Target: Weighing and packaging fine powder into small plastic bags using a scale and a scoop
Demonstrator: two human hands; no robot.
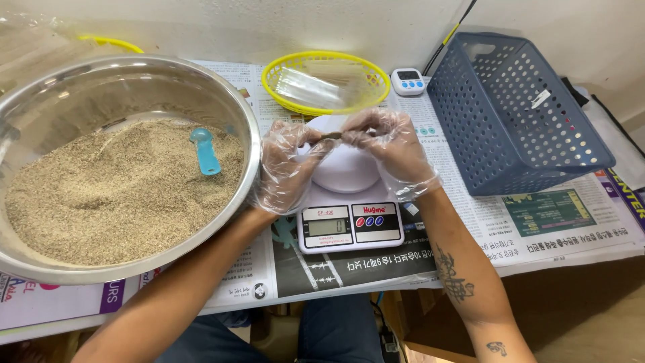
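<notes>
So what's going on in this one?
A person in clear plastic gloves holds a small thin item between the left hand and right hand, above a white digital scale. A steel bowl of tan grain with a blue scoop sits left; a yellow basket and blue crate sit beyond.

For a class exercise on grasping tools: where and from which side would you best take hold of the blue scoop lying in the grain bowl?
Grip the blue scoop by its flat handle, the end nearer the person, coming from above. The handle lies exposed on the grain, while its rounded head points away toward the far wall of the steel bowl.
</notes>
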